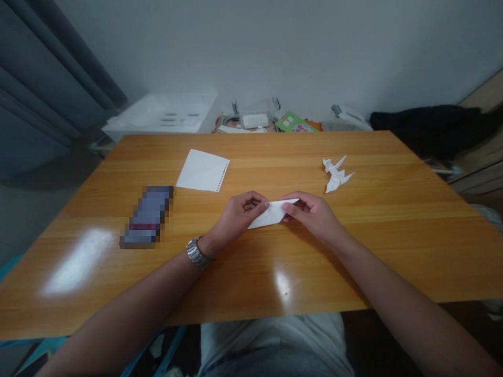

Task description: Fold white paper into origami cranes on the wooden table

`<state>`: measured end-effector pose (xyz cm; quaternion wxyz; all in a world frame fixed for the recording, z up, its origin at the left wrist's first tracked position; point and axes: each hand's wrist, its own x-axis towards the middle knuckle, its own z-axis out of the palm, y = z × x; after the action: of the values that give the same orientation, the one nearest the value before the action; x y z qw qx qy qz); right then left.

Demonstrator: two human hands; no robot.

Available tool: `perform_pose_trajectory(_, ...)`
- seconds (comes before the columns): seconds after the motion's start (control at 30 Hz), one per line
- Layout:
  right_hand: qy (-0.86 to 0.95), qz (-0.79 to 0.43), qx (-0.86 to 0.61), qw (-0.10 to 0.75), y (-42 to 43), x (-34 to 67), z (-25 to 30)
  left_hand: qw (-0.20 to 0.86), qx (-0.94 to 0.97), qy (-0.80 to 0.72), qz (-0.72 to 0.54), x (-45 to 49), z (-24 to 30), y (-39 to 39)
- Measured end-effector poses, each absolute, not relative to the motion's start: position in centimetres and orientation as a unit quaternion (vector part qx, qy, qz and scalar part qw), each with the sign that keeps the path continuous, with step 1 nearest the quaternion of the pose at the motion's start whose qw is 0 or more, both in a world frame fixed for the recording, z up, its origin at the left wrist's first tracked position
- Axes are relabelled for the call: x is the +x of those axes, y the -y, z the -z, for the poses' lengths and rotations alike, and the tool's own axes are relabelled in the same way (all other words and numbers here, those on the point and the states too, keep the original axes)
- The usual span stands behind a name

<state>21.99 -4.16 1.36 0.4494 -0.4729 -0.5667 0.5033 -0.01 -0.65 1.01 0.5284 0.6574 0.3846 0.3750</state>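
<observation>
Between my two hands is a piece of folded white paper, narrow and slanted at its ends, held just over the table. My left hand pinches its left part, thumb on top and fingers curled behind. At the other end, my right hand grips the paper between thumb and fingers, so part of that end is covered. White folded-paper figures with pointed tips lie beyond my right hand. A flat white sheet with a perforated right edge rests beyond my left hand.
The wooden table spans the view. A pixelated, phone-like dark object lies at left. Behind the far edge are a white tray-like container, a green booklet and cables. Dark cloth lies at the right.
</observation>
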Motion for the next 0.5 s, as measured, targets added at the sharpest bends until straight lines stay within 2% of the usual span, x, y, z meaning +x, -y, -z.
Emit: perform_pose_trajectory(0.5, 0.571, -0.491, -0.481, 0.450, 4.08, 22.02, -1.13, 0.517, 0.695, -0.363, -0.344, 0.31, -1.81, 1.18)
